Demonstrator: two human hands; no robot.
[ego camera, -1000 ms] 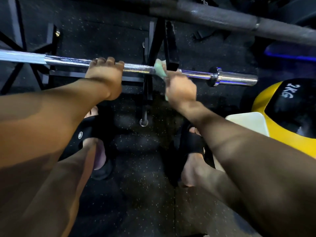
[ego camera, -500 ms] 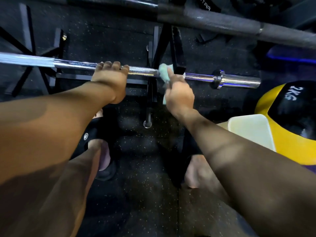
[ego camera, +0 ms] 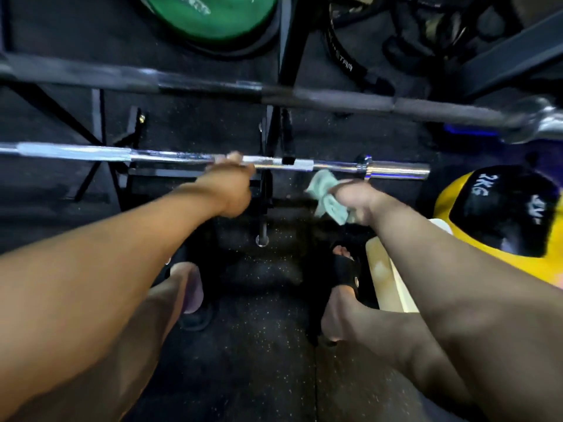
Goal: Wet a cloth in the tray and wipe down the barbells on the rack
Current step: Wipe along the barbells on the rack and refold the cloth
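A chrome barbell (ego camera: pixel 91 154) lies across the black rack (ego camera: pixel 268 190), running left to right. My left hand (ego camera: pixel 233 185) grips its shaft just left of the rack upright. My right hand (ego camera: pixel 355 199) holds a crumpled pale green cloth (ego camera: pixel 329 199) just below the bar, near the collar (ego camera: pixel 364 167), and the cloth is off the metal. A second, darker barbell (ego camera: pixel 304 97) rests higher on the rack. The cream tray (ego camera: pixel 387 278) sits on the floor under my right forearm, partly hidden.
A yellow and black 2 kg ball (ego camera: pixel 499 214) lies at the right beside the tray. A green weight plate (ego camera: pixel 213 16) stands at the top behind the rack. My sandalled feet (ego camera: pixel 344 269) stand on dark speckled rubber flooring.
My right hand has pulled the cloth off the bar, moving right and down toward the collar. The view has tilted up, showing the green plate. My left hand keeps its grip.
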